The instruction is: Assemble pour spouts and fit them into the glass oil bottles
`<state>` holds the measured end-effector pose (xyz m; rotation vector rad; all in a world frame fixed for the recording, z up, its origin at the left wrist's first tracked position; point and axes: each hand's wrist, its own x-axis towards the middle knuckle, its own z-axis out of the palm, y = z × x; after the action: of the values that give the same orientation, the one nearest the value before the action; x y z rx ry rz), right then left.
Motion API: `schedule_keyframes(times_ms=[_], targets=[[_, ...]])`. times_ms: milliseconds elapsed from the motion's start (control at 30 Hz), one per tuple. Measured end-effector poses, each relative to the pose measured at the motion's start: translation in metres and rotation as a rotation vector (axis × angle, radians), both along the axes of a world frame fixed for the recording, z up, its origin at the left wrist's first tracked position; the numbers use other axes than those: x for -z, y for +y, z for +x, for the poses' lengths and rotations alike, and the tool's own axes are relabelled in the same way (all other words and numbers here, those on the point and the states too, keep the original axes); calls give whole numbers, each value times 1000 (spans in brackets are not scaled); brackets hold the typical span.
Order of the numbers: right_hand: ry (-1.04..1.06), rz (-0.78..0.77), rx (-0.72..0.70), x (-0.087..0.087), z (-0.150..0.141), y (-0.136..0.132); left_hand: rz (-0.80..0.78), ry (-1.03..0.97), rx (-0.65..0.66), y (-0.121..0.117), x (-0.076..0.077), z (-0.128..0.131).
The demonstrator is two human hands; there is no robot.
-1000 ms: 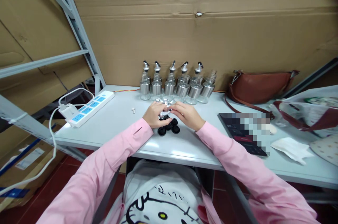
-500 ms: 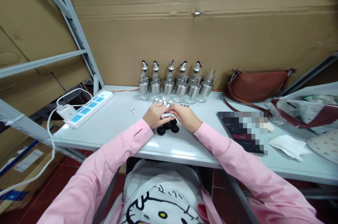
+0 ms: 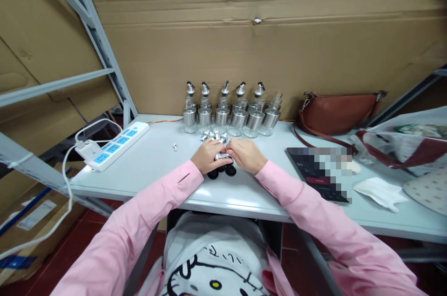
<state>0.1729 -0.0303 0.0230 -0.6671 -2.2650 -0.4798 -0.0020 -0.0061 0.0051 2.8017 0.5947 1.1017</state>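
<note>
My left hand (image 3: 208, 156) and my right hand (image 3: 246, 155) meet at the middle of the grey table (image 3: 157, 170), fingers curled together around a small silver pourer part (image 3: 222, 156). Just below the hands lie several black round caps (image 3: 221, 172). Behind the hands sits a small heap of silver spout parts (image 3: 213, 136). Farther back stands a row of glass dispenser bottles with steel collars (image 3: 230, 111), most topped with spouts.
A white power strip with blue sockets (image 3: 113, 144) lies at the left with its cable hanging off the edge. A tiny white piece (image 3: 174, 147) lies alone. A brown shoulder bag (image 3: 340, 111), a dark card (image 3: 316, 177), white paper (image 3: 380, 192) and a plastic bag (image 3: 412, 147) fill the right.
Both hands have closed in a little tighter over the silver part and now cover more of the black caps. The view has drifted slightly.
</note>
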Motion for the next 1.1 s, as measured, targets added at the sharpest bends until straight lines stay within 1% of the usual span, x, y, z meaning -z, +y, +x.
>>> schedule_keyframes(times_ms=[67,133,200,267,333,400,467,500,533,600,700,833,1000,1100], targets=[[20,-42,-45,0,-2,-1,-80,-23,23,0,0,-1],[42,-69,-42,1,-3,-1,-98,-26,20,0,0,-1],[92,-115,25,1,2,2,-36,-41,-14,1,-2,-4],[182,-222,129,0,12,7,56,-99,-75,3,-4,-8],[280,-413,205,-2,27,14,116,-188,-144,6,-6,-12],[306,-657,220,-4,42,23,142,-250,-187,8,-8,-15],[214,-893,221,-3,54,30,149,-249,-193,9,-7,-15],[152,-966,230,-1,59,33,150,-233,-185,9,-7,-15],[94,-1001,251,1,62,35,149,-215,-173,9,-6,-14],[12,-1024,292,5,65,38,139,-190,-147,9,-5,-12],[-44,-1065,300,11,64,39,112,-180,-125,9,-2,-11],[-45,-1140,332,13,62,36,96,-168,-136,10,-1,-11],[-6,-1224,400,8,55,30,88,-156,-137,9,-1,-12],[4,-1282,407,5,50,26,66,-136,-145,8,-1,-12]])
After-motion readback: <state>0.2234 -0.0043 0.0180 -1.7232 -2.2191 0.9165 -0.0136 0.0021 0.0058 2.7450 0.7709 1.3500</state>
